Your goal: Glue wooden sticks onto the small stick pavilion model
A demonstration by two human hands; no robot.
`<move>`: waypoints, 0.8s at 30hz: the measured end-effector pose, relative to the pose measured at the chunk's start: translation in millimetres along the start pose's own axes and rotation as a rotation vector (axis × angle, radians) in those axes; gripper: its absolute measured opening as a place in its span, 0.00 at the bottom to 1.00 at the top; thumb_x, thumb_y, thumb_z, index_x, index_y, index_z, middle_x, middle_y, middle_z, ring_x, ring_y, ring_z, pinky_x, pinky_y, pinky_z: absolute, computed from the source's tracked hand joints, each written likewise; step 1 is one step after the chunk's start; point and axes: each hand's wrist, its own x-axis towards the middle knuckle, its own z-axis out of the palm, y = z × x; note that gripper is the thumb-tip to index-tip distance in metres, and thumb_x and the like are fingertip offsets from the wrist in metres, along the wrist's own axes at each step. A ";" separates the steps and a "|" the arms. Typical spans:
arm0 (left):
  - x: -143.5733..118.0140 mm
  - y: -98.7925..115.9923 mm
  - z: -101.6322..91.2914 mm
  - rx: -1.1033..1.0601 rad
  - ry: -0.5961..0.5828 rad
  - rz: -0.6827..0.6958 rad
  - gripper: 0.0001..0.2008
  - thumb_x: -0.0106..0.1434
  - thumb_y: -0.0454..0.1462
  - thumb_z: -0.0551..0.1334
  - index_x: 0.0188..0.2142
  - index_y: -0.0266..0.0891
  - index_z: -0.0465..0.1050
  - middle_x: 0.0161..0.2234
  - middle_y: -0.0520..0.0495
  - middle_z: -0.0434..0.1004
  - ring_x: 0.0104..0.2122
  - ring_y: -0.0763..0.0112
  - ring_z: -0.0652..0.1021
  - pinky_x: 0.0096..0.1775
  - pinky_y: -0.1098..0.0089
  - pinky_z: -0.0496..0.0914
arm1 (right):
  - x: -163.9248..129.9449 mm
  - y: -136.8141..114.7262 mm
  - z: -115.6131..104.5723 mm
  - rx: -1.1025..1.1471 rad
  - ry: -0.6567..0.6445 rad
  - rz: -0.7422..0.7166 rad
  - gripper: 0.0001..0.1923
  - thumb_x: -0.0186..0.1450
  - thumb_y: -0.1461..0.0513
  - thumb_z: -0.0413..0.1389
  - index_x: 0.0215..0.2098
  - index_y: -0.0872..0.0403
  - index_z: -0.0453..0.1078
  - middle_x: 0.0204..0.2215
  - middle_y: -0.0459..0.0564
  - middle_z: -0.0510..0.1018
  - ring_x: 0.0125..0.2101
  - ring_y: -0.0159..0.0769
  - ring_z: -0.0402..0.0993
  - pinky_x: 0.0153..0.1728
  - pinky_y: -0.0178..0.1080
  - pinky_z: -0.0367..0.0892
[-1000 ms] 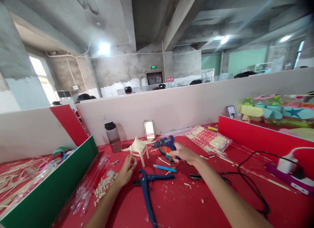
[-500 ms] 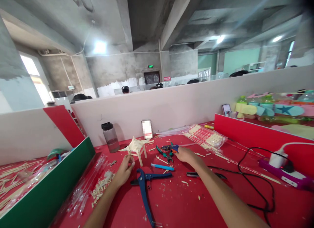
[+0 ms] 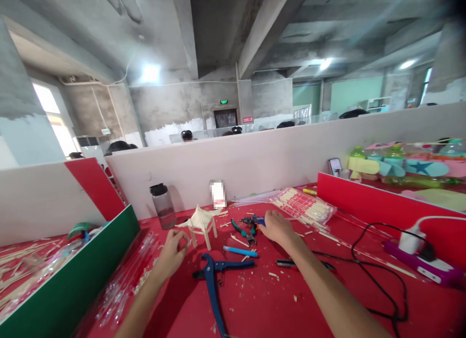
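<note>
A small pavilion model made of pale wooden sticks [image 3: 199, 219] stands on four-sided legs on the red table. Just left of its legs is my left hand [image 3: 174, 250], apart from it, with thumb and fingers curled together; whatever is between the fingertips is too small to make out. My right hand [image 3: 278, 227] closes its fingers over the blue handle end of a pair of pliers [image 3: 259, 221], which lies against green-handled cutters [image 3: 240, 228]. A light-blue pen [image 3: 240, 251] and a large blue pipe cutter [image 3: 211, 279] lie between my arms.
A dark-lidded water bottle [image 3: 162, 207] and a bright phone-like screen [image 3: 218, 194] stand at the back. Bundled sticks [image 3: 306, 204] lie behind my right hand. A utility knife [image 3: 286, 263], black cable [image 3: 358, 260] and purple power strip [image 3: 422, 262] are at right. A green divider [image 3: 73, 279] borders the left.
My left hand has drawn left, away from the model's legs. My right hand has lifted slightly at the pliers' handle, while the pliers have stayed in about the same place.
</note>
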 end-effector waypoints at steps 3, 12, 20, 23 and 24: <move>-2.1 10.3 -18.0 -0.013 0.053 -0.010 0.10 0.60 0.44 0.59 0.30 0.41 0.70 0.30 0.50 0.68 0.29 0.66 0.70 0.33 0.67 0.66 | -6.1 -11.6 -11.7 0.114 0.150 -0.203 0.16 0.69 0.60 0.55 0.52 0.61 0.68 0.49 0.64 0.75 0.52 0.50 0.71 0.49 0.44 0.65; -14.3 78.9 -11.7 -0.287 -0.058 0.106 0.12 0.67 0.46 0.60 0.33 0.41 0.70 0.29 0.51 0.71 0.29 0.70 0.69 0.34 0.71 0.65 | -58.6 -80.3 0.3 0.709 0.242 -0.875 0.03 0.70 0.63 0.55 0.41 0.52 0.72 0.37 0.48 0.77 0.36 0.34 0.74 0.40 0.35 0.66; -18.1 92.6 6.3 -0.348 -0.062 0.112 0.11 0.67 0.45 0.61 0.33 0.41 0.73 0.30 0.51 0.72 0.29 0.70 0.71 0.35 0.71 0.67 | -69.0 -90.6 8.6 0.753 0.318 -0.943 0.05 0.72 0.62 0.54 0.41 0.51 0.72 0.37 0.49 0.77 0.38 0.36 0.75 0.42 0.36 0.68; -19.1 91.4 11.3 -0.361 -0.057 0.090 0.11 0.67 0.45 0.61 0.34 0.41 0.73 0.29 0.51 0.72 0.29 0.70 0.71 0.34 0.71 0.66 | -68.6 -90.4 9.2 0.743 0.316 -0.947 0.05 0.71 0.61 0.54 0.41 0.52 0.72 0.37 0.49 0.77 0.37 0.35 0.75 0.41 0.36 0.68; -19.6 91.1 13.1 -0.365 -0.049 0.079 0.11 0.67 0.45 0.61 0.34 0.41 0.73 0.29 0.51 0.72 0.29 0.70 0.71 0.33 0.71 0.66 | -68.7 -90.5 9.1 0.741 0.314 -0.946 0.05 0.71 0.61 0.54 0.41 0.52 0.72 0.37 0.50 0.77 0.37 0.35 0.75 0.41 0.35 0.68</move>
